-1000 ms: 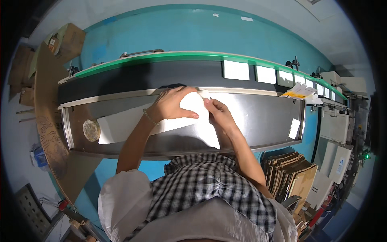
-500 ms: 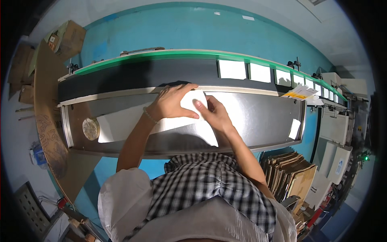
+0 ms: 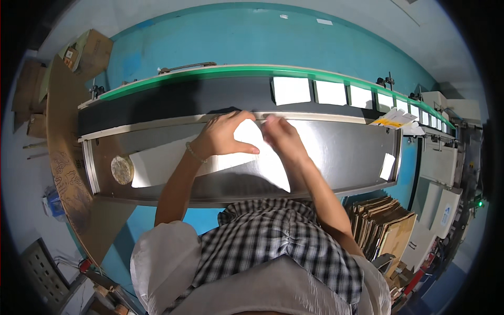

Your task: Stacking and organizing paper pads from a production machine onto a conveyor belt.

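A long, leaning row of white cards or paper sheets (image 3: 168, 164) lies on the metal tray (image 3: 346, 157). My left hand (image 3: 223, 137) grips its right end, thumb in front and fingers over the far edge. From that end a bright white face (image 3: 270, 165) slants down toward the tray's near edge. My right hand (image 3: 283, 137) is just right of the row's end, its fingers smeared by motion; whether a card is in them cannot be made out. Against the row's left end rests a round, tape-wrapped, roll-like object (image 3: 122, 170).
Beyond the tray runs a dark conveyor belt (image 3: 231, 94) with a green rail (image 3: 220, 72). Several white cards (image 3: 292, 91) lie spaced along it. White-and-yellow pieces (image 3: 395, 118) stick out at the tray's far right. Flattened cardboard (image 3: 380, 223) stands at right, a cardboard panel (image 3: 65, 157) at left.
My right hand has come off the front card, its thumb no longer on the white face, and has moved slightly right and up. The belt cards sit at different positions. My left hand keeps its grip.
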The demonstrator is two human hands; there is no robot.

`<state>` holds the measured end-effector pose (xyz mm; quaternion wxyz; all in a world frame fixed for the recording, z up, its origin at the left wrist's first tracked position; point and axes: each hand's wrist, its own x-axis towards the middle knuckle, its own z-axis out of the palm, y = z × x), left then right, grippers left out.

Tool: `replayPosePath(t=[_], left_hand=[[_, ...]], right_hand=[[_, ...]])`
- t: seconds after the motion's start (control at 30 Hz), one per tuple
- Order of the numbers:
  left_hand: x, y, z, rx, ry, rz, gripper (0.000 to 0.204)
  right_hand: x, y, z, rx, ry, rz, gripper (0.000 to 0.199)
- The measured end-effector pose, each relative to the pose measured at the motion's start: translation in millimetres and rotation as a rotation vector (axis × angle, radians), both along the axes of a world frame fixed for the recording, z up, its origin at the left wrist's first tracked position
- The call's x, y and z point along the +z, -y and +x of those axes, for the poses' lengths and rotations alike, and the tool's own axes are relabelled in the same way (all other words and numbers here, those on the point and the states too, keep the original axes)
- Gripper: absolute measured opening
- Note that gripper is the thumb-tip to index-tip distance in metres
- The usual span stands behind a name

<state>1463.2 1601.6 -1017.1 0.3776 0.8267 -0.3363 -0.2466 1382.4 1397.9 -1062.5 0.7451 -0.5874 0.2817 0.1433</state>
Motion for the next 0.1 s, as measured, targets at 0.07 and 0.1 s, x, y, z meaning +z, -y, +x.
replayPosePath(t=[0.07,0.1], left_hand=[[-1.7,-5.6,-6.1,0.019,0.114,-0.03,0.079],[-3.0,-6.9,-7.8,0.026,0.104,-0.038,0.079]], right_hand=[[2.0,-11.7,-19.5,0.364,0.213,-0.298,0.054],[-1.5,-17.9,-17.4,0.361,0.136,-0.328,0.054]])
